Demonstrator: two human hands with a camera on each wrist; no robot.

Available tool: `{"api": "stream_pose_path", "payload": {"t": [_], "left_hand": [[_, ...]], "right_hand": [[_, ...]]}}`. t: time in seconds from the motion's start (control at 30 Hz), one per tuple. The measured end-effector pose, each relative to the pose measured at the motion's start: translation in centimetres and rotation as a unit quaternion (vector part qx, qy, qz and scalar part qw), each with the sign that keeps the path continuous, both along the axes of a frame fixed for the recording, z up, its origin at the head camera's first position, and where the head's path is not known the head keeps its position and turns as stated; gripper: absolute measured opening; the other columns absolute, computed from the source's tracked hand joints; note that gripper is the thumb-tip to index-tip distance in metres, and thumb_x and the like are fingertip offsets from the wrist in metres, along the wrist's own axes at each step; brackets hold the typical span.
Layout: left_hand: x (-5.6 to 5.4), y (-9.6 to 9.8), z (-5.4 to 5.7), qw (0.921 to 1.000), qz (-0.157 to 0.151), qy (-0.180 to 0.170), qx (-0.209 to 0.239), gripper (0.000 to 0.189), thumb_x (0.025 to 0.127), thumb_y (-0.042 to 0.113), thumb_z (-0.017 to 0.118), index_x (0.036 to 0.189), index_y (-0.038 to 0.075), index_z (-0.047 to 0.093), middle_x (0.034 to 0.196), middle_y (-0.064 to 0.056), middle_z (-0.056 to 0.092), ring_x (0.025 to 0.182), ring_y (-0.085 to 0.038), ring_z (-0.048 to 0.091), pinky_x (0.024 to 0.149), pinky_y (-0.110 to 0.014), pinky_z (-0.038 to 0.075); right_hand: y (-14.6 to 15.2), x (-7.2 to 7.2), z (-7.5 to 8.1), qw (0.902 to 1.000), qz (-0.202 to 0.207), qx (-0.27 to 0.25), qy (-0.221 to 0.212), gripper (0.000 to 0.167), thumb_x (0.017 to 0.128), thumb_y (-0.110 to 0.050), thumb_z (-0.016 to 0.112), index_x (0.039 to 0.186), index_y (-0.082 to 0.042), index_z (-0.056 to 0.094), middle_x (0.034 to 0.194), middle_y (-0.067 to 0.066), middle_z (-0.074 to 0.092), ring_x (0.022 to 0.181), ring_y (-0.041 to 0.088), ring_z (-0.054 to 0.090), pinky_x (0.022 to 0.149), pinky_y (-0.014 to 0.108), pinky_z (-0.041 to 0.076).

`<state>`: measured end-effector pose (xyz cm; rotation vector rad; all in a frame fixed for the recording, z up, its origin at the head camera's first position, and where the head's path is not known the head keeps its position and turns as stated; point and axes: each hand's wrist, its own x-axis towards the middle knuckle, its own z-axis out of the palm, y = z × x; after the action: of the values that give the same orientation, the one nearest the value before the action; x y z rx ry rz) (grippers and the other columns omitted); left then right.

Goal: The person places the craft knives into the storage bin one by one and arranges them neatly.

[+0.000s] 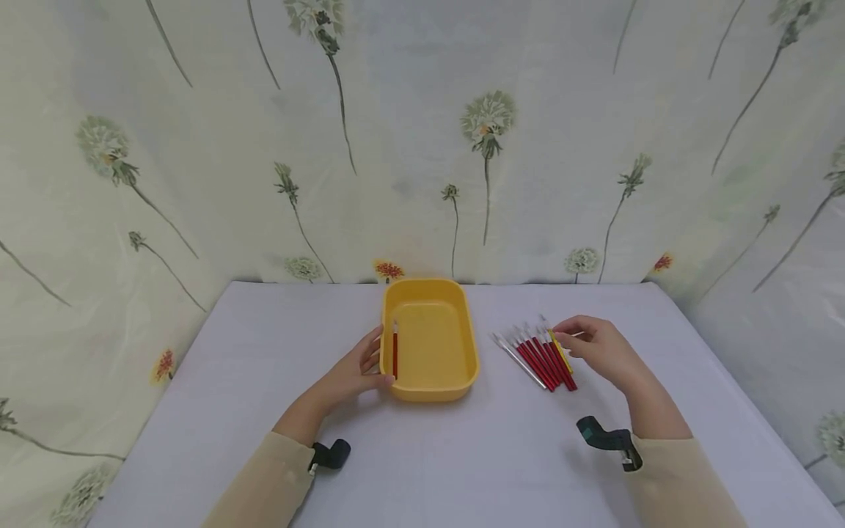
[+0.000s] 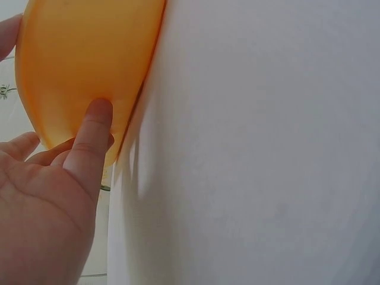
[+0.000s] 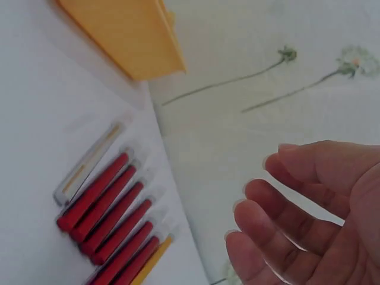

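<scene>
A yellow plastic tray (image 1: 432, 352) stands at the middle back of the table, with one slim red pen (image 1: 395, 356) lying along its left side. My left hand (image 1: 346, 378) holds the tray's left side, thumb at the rim and fingers against the outer wall (image 2: 89, 53). To the tray's right, several red pens with clear caps (image 1: 540, 363) lie in a slanted row. A pale silvery pen (image 1: 524, 367) lies at the row's left end, a yellow one (image 1: 561, 352) at its right end. Over that yellow end hovers my right hand (image 1: 604, 356), fingers loosely bent, holding nothing.
A white cloth (image 1: 462, 462) covers the table. Behind it hangs a pale curtain (image 1: 409, 147) printed with dandelions, meeting the table's back edge. Dark wrist cameras (image 1: 604, 434) are strapped at both sleeves.
</scene>
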<state>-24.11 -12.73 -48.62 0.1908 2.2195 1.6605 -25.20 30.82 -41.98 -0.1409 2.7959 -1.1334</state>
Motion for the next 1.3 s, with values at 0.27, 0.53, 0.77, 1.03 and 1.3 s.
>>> {"api": "stream_pose_path", "payload": {"t": [0.27,0.53,0.77,1.03,1.3], "left_hand": [[-0.1,0.0,0.0,1.0,-0.006,-0.001,0.002,0.101,0.083,0.03,0.083,0.16,0.033,0.018,0.164,-0.004,0.026,0.149,-0.026,0.03,0.115,-0.047,0.033],[-0.1,0.0,-0.1,1.0,-0.002,0.001,0.004,0.101,0.082,0.028,0.084,0.16,0.034,0.019,0.164,-0.004,0.027,0.148,-0.026,0.03,0.115,-0.047,0.032],[-0.1,0.1,0.0,1.0,0.004,-0.002,0.003,0.101,0.082,0.029,0.084,0.16,0.034,0.02,0.164,-0.004,0.027,0.148,-0.027,0.031,0.115,-0.048,0.033],[-0.1,0.1,-0.1,1.0,0.005,-0.004,-0.001,0.101,0.081,0.032,0.084,0.16,0.035,0.02,0.164,-0.004,0.027,0.148,-0.027,0.031,0.115,-0.049,0.034],[-0.1,0.0,-0.1,1.0,0.005,-0.008,0.0,0.101,0.082,0.033,0.084,0.16,0.036,0.02,0.164,-0.004,0.026,0.149,-0.027,0.029,0.115,-0.049,0.032]], "right_hand": [[1.9,-1.1,-2.5,0.9992,-0.029,0.014,-0.025,0.041,0.102,-0.032,0.059,0.13,-0.002,0.06,0.125,0.022,0.061,0.103,0.035,0.063,0.087,0.047,0.054],[2.7,-3.2,-4.0,0.9984,-0.025,0.019,-0.047,0.036,0.103,-0.027,0.058,0.129,-0.002,0.061,0.126,0.022,0.06,0.099,0.03,0.063,0.087,0.044,0.055],[3.2,-4.5,-5.3,0.9974,-0.024,0.016,-0.066,0.033,0.103,-0.023,0.058,0.128,-0.002,0.062,0.122,0.021,0.061,0.097,0.027,0.059,0.079,0.034,0.053],[3.3,-4.8,-6.7,0.996,-0.04,-0.002,-0.08,0.033,0.102,-0.024,0.06,0.127,-0.002,0.062,0.125,0.021,0.062,0.11,0.034,0.058,0.086,0.04,0.052],[3.2,-4.9,-6.8,0.9965,-0.036,0.006,-0.076,0.03,0.101,-0.019,0.061,0.125,-0.002,0.065,0.128,0.023,0.061,0.11,0.034,0.055,0.088,0.041,0.051]]}}
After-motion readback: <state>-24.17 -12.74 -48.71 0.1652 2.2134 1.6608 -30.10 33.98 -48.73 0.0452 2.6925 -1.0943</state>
